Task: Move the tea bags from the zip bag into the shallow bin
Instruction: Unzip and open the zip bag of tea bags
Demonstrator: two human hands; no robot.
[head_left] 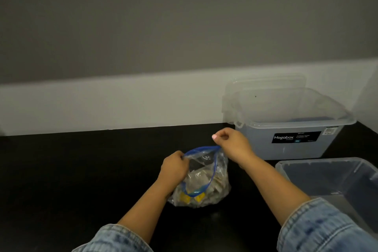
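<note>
A clear zip bag (pixel 204 184) with a blue zip strip stands on the black table (pixel 81 170), its mouth pulled open. Pale tea bags (pixel 216 185) with yellow tags fill its lower part. My left hand (pixel 173 166) grips the left edge of the bag's mouth. My right hand (pixel 231 141) pinches the right end of the blue strip and holds it up. A shallow clear bin (pixel 335 182) sits at the right, near my right forearm.
A taller clear bin labelled Megabox (pixel 292 127) stands behind the shallow bin, with a clear lid leaning against the wall behind it. A grey wall with a white baseboard runs along the back of the table.
</note>
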